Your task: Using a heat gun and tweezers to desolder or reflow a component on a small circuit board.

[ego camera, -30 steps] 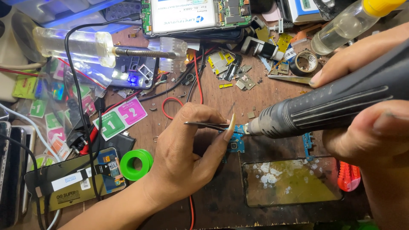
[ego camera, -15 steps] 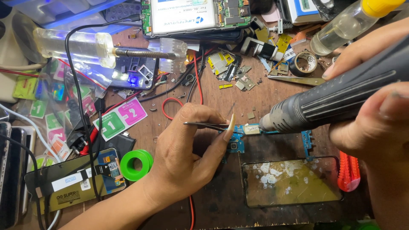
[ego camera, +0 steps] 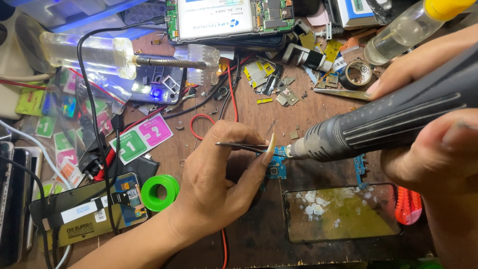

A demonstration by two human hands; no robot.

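A small blue printed circuit board is seen lying flat near the centre of the cluttered brown wooden workbench, just above the upper left corner of a flat rectangular glass phone panel with white residue.

The left hand is closed in a pinch around a pair of thin dark metal tweezers, whose tips are directed toward 3 o'clock and meet the upper edge of the board. The right hand is wrapped firmly around the barrel of a dark grey ribbed hot-air tool; its nozzle is aimed toward 9 o'clock and ends just beside the board's upper right edge. Whether nozzle and board touch cannot be told.

The board is judged to be very light, stiff and thin, with fragile surface parts; it would slide readily under any push. A hold by its bare edges, with tweezers rather than fingers, is judged safest, the more so if the nozzle is hot.

At 9 o'clock from the board a green roll of tape is noted, well apart. At 12 o'clock a scatter of small metal shields and yellow flex parts is recorded.
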